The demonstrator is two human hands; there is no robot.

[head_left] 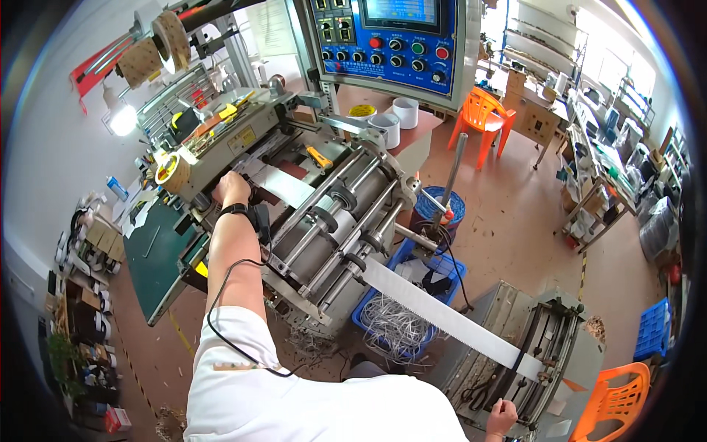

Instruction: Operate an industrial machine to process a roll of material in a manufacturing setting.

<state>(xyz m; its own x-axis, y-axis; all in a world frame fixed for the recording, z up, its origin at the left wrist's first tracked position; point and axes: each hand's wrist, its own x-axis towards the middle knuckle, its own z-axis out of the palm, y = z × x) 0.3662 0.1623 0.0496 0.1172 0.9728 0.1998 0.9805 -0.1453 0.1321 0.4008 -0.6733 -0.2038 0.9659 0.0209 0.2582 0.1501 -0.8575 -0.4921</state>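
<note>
My left hand point(233, 190) is closed at the left side of a roller machine point(243, 140), beside its metal side rail. What its fingers hold is hidden. A black band with a cable sits on that wrist. My right hand point(502, 417), fingers curled, is at the near edge of a low grey machine point(486, 331); I cannot make out anything in it. A long white strip point(434, 317) with a toothed edge runs from the rollers point(324, 228) down to the low machine. Near that hand lie black-handled scissors point(479, 398). A yellow cutter knife point(319, 157) rests on the roller machine.
A blue control panel point(390, 51) hangs at the far side. Below the strip stands a blue crate point(412, 346) of shredded waste. Orange chairs point(482, 121) stand far right and near right. White rolls point(405, 113) sit behind the machine; a green table point(158, 250) is at left.
</note>
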